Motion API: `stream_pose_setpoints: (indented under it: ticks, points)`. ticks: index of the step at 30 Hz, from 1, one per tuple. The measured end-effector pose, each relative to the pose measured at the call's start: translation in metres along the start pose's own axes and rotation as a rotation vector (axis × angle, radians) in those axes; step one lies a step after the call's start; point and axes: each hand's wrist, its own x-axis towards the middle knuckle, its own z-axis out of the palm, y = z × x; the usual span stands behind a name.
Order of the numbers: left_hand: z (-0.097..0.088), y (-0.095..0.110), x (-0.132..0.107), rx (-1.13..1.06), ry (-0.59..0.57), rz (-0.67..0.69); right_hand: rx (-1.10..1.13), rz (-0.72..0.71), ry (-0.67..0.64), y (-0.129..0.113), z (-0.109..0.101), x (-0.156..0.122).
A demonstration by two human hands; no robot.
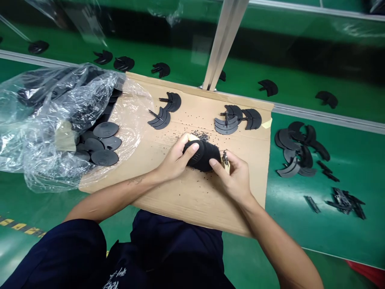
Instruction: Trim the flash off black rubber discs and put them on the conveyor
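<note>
a dark navy garment [75, 253] with white lettering [116, 279], bare forearms [111, 198], a small tattoo [135, 180] on the left one

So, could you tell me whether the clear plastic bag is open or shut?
Open: the clear plastic bag lies spread on the cardboard sheet, black discs showing at its mouth.

A flattened cardboard sheet [180, 204] lies on the counter [300, 237], with a clear plastic bag [45, 132] of plastic discs [105, 129] overlapping its left end. Curved plastic pieces [173, 102] sit in two groups on the sheet's far half. Before them, the left hand [177, 158] and right hand [233, 176] hold a stack of curved pieces [202, 155] between them. More pieces [296, 148] lie right of the sheet, and others [267, 87] behind an aluminium rail [327, 116].
</note>
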Motion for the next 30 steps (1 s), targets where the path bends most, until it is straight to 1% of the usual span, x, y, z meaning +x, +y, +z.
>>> stream_pose_setpoints:
  ticks: [3,7,11,13,15,17,19,22,24,26,30]
  points:
    - [0.001,-0.002,-0.001,0.042,0.025,0.005,0.019,0.006,-0.035,0.000,0.004,-0.002]
    - [0.004,-0.004,-0.003,0.091,0.015,0.007,0.021,0.005,-0.012,0.001,0.006,-0.003]
    - [0.003,-0.004,-0.004,0.071,0.021,0.014,0.038,-0.020,-0.030,0.000,0.007,-0.003]
    - [0.001,-0.003,-0.003,0.091,0.026,0.032,0.023,-0.025,-0.042,-0.001,0.006,-0.004]
    - [-0.003,-0.002,-0.003,0.147,0.014,0.078,-0.013,-0.042,-0.029,-0.002,0.004,-0.004]
    - [-0.006,-0.002,-0.003,0.206,-0.023,0.149,-0.066,-0.078,0.009,-0.002,0.001,-0.003]
    - [-0.007,-0.004,-0.004,0.254,-0.099,0.204,-0.121,-0.122,0.011,-0.002,-0.003,-0.002]
    - [-0.007,-0.008,-0.008,0.328,-0.217,0.195,-0.160,-0.167,-0.112,-0.002,-0.006,0.000]
    - [-0.006,-0.010,-0.010,0.332,-0.251,0.169,-0.160,-0.200,-0.174,-0.001,-0.007,0.000]
    - [-0.006,-0.010,-0.010,0.276,-0.236,0.185,-0.159,-0.249,-0.160,0.001,-0.007,-0.001]
    - [-0.009,-0.006,-0.006,0.202,-0.125,0.301,-0.198,-0.355,-0.062,0.003,-0.007,-0.003]
